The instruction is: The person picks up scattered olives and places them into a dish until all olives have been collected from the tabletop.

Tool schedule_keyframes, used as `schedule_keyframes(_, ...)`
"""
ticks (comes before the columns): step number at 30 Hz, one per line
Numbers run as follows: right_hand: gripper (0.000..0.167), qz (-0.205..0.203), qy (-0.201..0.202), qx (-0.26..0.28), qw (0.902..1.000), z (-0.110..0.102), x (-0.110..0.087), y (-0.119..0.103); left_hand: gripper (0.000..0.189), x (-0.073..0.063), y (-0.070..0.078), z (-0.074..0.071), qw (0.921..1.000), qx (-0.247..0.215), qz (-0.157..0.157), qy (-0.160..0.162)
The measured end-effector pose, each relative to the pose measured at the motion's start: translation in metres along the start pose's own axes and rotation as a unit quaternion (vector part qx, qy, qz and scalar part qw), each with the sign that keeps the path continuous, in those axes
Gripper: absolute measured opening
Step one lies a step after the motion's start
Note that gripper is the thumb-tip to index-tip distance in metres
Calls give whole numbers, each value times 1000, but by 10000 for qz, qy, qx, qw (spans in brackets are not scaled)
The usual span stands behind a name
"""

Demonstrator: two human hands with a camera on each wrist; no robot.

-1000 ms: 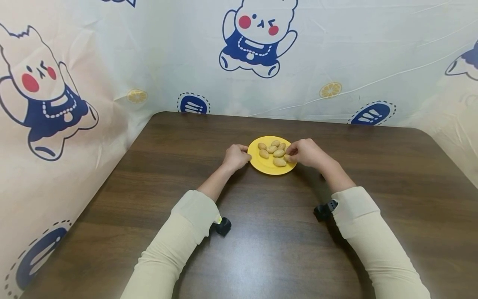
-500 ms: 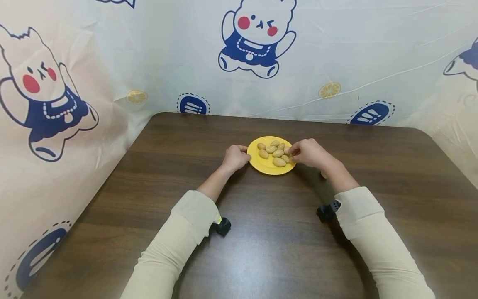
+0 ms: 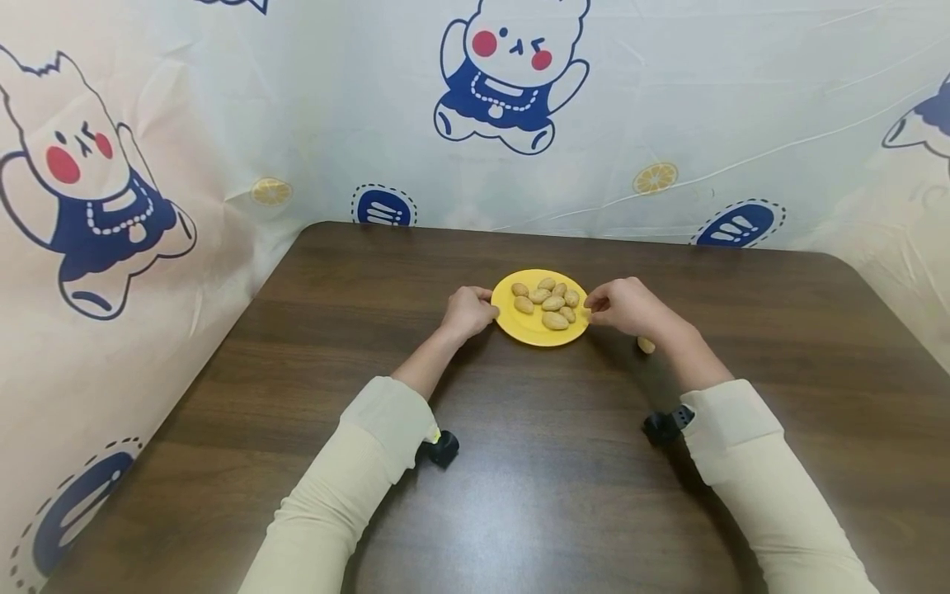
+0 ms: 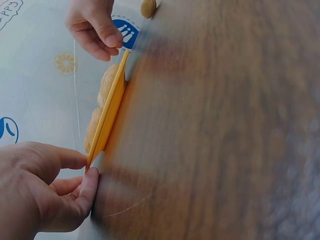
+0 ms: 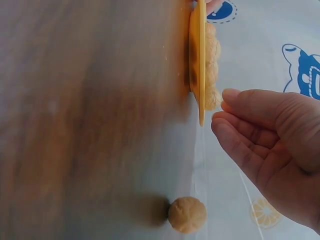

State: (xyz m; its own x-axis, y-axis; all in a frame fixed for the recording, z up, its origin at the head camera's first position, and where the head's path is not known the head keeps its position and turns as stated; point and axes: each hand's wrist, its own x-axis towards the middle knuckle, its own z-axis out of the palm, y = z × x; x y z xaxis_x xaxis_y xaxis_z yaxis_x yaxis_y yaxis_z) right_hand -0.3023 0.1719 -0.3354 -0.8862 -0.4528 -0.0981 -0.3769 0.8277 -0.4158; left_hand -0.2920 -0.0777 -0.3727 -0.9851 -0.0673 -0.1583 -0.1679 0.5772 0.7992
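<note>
A round yellow plate (image 3: 530, 332) lies toward the back of the table with several tan, lumpy peanuts in the shell (image 3: 552, 304) on it. My left hand (image 3: 469, 313) pinches the plate's left rim between thumb and fingers; the left wrist view shows this grip from the side (image 4: 45, 185). Just off the right rim is my right hand (image 3: 627, 305), thumb and fingertips slightly apart with nothing between them. In the right wrist view those fingertips (image 5: 231, 96) are close to the end nut on the plate. One more peanut (image 3: 646, 345) lies on the table beside my right wrist.
The dark wooden table (image 3: 505, 462) stretches around the plate to a rear edge against a printed cloth backdrop (image 3: 475, 190). Black wrist cameras (image 3: 444, 450) hang below both pale sleeves (image 3: 356, 470).
My right hand has let go of a peanut on the plate's right side and drawn back to the right. The loose table peanut has come into sight. My left hand stays on the rim.
</note>
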Motion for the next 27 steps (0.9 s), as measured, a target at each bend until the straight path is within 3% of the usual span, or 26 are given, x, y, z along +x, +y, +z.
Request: schedule_keyframes(27,26,352,44,-119,9993,-13,-44,37,36,0,2,1,10000,-14,-62,-24)
